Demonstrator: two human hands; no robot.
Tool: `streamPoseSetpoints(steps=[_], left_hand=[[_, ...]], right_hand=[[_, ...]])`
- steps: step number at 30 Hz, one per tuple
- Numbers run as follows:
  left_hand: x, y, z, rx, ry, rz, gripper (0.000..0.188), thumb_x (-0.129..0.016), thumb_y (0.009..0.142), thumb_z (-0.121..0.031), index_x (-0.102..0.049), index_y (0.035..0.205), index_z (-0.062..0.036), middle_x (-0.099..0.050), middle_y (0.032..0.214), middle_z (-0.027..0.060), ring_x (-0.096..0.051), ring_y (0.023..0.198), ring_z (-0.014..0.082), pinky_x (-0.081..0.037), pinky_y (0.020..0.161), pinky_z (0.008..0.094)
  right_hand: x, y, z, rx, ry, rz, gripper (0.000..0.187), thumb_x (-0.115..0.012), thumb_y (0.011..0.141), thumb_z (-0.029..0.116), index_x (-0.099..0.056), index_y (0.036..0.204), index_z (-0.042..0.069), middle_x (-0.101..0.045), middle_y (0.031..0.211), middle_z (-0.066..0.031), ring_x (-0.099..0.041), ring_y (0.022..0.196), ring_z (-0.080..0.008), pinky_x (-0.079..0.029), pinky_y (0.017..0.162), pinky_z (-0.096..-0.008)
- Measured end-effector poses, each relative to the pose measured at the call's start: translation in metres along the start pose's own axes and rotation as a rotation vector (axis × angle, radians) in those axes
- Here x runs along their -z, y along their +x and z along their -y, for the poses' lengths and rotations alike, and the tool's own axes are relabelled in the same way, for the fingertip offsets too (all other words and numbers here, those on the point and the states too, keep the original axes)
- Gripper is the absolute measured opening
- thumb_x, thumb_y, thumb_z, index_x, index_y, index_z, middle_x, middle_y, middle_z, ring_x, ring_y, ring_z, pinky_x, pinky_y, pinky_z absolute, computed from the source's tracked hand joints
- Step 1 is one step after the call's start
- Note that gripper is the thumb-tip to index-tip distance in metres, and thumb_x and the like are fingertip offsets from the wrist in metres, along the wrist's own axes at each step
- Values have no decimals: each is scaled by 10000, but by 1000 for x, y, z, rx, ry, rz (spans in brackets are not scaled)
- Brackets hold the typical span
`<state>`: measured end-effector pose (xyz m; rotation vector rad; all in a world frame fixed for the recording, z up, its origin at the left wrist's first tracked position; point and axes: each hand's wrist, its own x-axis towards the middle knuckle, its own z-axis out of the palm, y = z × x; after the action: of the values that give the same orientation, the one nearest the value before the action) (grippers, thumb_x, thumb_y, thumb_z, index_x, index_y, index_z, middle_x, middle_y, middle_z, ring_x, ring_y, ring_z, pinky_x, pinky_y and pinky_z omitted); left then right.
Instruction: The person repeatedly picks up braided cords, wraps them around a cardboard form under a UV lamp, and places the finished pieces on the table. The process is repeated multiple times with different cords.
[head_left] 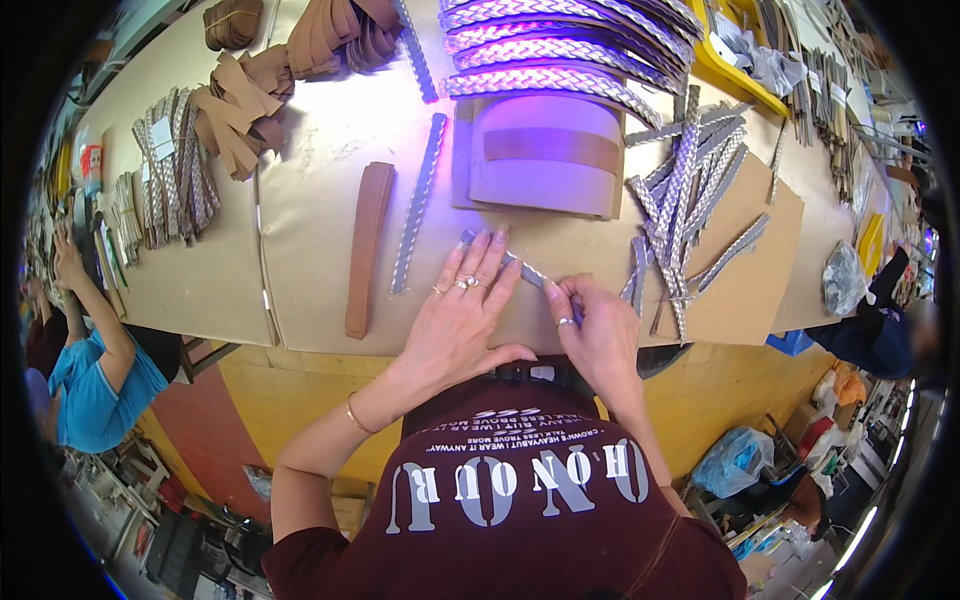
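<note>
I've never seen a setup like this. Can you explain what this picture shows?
There's no machine: these are a person's own bare hands, seen from a wide-lens camera on their head, looking down; that lens bends straight edges. The left hand lies flat, fingers over a narrow braided strip; the right hand pinches it. On the table lie a stack of brown strips, a curved form with braided bands across it, and a loose pile of braided strips.
</note>
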<state>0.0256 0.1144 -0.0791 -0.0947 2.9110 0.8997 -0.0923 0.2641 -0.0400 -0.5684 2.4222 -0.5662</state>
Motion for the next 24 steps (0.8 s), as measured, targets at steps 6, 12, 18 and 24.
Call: streamPoseSetpoints(steps=[6,12,18,24], left_hand=[[6,1,4,-21,37,52,965,-620,758,-709,-427,1439,-53,-254,1550,261,-228,1449,409,-150,1193,510],[8,3,1,-59,39,34,843,-644,775,-633,-437,1442,-163,-237,1539,295,-239,1432,442,-180,1178,525],[4,0,-2,-7,30,36,868,-640,765,-675,-435,1463,-201,-230,1557,272,-222,1431,475,-185,1157,579],[-6,-4,-10,-61,15,64,951,-642,774,-654,-399,1460,-41,-271,1574,164,-258,1441,394,-240,1156,531]], right_hand=[[1,0,0,39,-27,-34,248,-616,943,299,-654,865,67,-642,657,-141,-640,630,-337,-474,609,-456],[1,1,3,8,-29,-8,259,-624,937,307,-647,850,65,-632,632,-143,-628,589,-342,-469,573,-456],[5,-8,-3,-4,-23,-34,260,-643,931,292,-651,852,45,-622,620,-137,-612,571,-324,-459,562,-429],[9,-20,-19,-15,110,-83,239,-643,936,237,-657,881,5,-611,624,-149,-589,534,-260,-441,543,-377]])
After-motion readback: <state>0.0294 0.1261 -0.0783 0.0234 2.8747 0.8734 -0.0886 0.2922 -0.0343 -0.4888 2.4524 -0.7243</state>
